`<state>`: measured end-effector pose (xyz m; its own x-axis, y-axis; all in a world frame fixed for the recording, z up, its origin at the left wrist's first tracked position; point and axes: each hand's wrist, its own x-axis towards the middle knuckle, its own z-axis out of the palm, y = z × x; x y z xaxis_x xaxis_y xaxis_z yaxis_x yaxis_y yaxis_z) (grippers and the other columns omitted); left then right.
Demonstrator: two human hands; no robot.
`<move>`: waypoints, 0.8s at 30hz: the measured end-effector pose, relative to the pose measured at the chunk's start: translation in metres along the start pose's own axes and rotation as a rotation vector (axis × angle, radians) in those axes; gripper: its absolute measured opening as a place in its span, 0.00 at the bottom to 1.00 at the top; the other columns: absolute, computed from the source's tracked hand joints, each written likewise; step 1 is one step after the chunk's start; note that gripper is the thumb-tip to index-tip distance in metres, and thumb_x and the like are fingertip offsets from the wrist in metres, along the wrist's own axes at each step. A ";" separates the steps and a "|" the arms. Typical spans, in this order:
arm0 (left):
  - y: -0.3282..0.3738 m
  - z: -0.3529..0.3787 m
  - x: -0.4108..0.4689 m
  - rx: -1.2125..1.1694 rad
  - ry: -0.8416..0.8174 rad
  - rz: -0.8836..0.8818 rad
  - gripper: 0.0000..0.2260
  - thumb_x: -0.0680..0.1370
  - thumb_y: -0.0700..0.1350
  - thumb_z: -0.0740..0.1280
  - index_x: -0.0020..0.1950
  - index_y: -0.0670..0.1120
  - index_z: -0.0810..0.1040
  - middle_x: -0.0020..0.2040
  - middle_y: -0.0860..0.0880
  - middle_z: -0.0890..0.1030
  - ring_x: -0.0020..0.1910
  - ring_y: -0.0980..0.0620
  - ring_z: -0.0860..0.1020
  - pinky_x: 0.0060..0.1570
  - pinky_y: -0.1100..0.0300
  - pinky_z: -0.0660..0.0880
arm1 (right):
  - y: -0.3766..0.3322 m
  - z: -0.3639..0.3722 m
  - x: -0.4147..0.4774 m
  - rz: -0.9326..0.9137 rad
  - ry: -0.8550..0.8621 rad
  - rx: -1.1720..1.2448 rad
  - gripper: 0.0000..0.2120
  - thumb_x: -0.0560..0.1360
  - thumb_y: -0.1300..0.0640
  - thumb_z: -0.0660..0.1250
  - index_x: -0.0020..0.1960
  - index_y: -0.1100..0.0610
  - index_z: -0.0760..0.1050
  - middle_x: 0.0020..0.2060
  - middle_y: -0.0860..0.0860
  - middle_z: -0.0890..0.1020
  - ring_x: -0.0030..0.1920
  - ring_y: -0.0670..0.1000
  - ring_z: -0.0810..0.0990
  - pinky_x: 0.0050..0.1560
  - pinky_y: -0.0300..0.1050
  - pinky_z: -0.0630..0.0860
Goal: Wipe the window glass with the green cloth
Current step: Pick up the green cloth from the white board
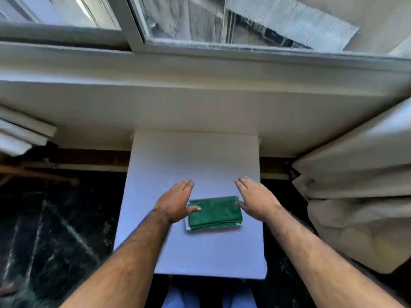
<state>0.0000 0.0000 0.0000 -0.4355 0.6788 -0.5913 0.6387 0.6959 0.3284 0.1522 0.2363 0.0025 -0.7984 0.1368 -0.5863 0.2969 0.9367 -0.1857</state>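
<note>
Your 2 forearms come in low from the bottom of the frame, bare, angling toward the middle of the white table (195,156), and that's where it all sits: the green cloth (214,213), folded into a neat rectangle, lying flat on a thin pale tray or sheet near the centre of the tabletop. Your left hand (175,202) is flat and spread, thumb resting on the cloth's left edge, fingers pointing past it, gripping nothing. Your right hand (255,198) mirrors it, palm down, thumb touching the cloth's upper right corner, also holding nothing. So nothing is lifted yet, by my read.

Watch the pale sheet underneath: pinch too low and you may bring it up with the cloth. Grab 1 layer only and the fold could fall open and drag across the table.

Further out, the window glass (189,18) stands well above and beyond the wide sill (200,70), so you'll be reaching over the table, and leaning on it may shift it. The curtain (355,174) hangs on your right, near enough to catch a wide swing of the elbow
</note>
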 end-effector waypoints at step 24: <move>-0.014 0.131 0.081 -0.055 0.032 -0.243 0.11 0.78 0.45 0.69 0.60 0.47 0.82 0.57 0.47 0.79 0.59 0.46 0.75 0.58 0.50 0.76 | -0.001 0.128 0.085 0.190 0.002 0.109 0.24 0.77 0.77 0.62 0.70 0.60 0.70 0.63 0.58 0.76 0.48 0.60 0.75 0.45 0.50 0.69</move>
<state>0.0385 0.0145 -0.1495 -0.5923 0.4963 -0.6347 0.4779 0.8506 0.2191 0.1512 0.2057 -0.1478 -0.7239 0.3083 -0.6172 0.4969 0.8536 -0.1564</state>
